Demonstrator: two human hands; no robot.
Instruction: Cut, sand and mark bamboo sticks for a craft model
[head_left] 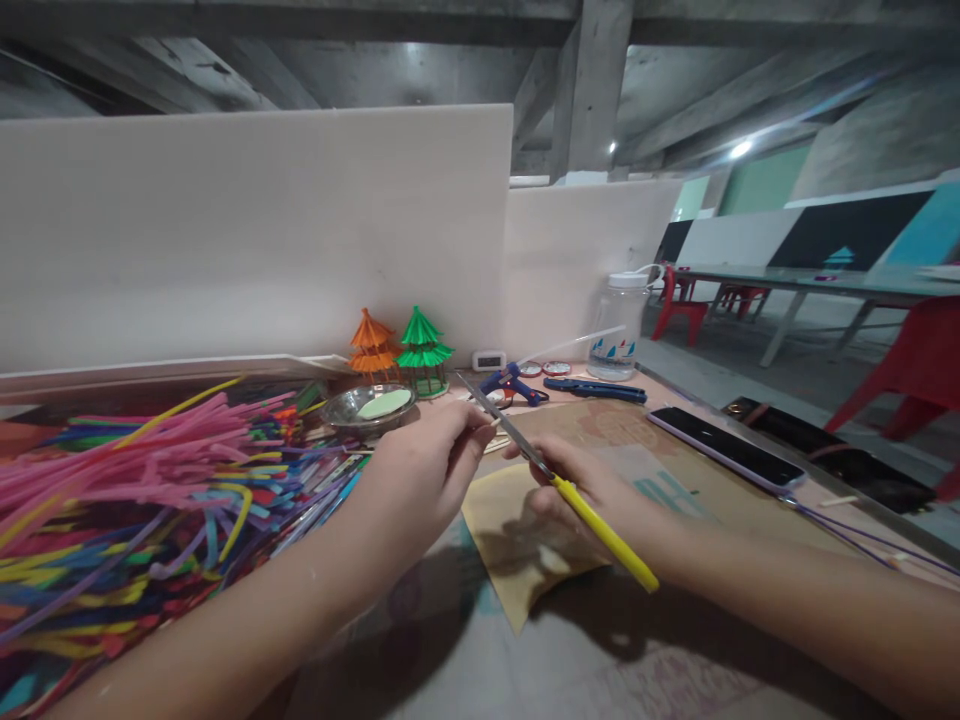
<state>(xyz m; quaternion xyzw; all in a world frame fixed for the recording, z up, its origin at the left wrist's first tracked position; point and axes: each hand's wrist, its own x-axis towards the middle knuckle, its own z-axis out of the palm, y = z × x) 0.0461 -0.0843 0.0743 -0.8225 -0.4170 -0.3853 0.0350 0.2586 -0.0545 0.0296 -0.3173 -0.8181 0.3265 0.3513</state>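
Observation:
Over the middle of the table, my left hand (pixel 420 465) is closed in a pinch on a small pale stick (pixel 494 422), whose tip just shows at the fingers. My right hand (pixel 592 490) grips scissors with a yellow handle (pixel 607 535). Their long metal blades (pixel 517 437) point up and to the left, crossing close by the fingertips of my left hand. Whether the blades touch the stick I cannot tell. A yellowish piece of paper (pixel 517 575) with a curled edge lies beneath my hands.
Colourful pipe cleaners (pixel 172 480) heap at left. Behind my hands stand a metal bowl (pixel 341 412), orange (pixel 369 345) and green (pixel 424 350) pagoda models, a blue glue gun (pixel 510 382), a utility knife (pixel 596 389) and a water bottle (pixel 617 330). A phone (pixel 724 447) lies right.

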